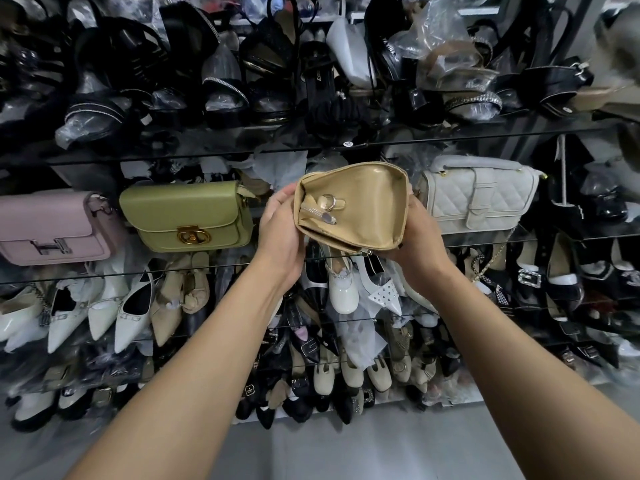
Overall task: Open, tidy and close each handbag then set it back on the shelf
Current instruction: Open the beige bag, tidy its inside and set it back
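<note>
1. Left hand (280,232) and right hand (422,239) clasp the tan handbag (372,211) by its ends, glossy lining towards me, just right of the green handbag (187,216).
2. I see a white quilted handbag (481,195) farther right of the green one, a pink handbag (52,226) just left.

Pink handbag (48,226) cut off at left edge. Fingers of left hand (282,230) and right hand (420,233) hidden behind tan handbag (367,202). Small metal bits (323,207) inside it unidentifiable. Top-right shoes (606,95) blurred.
</note>
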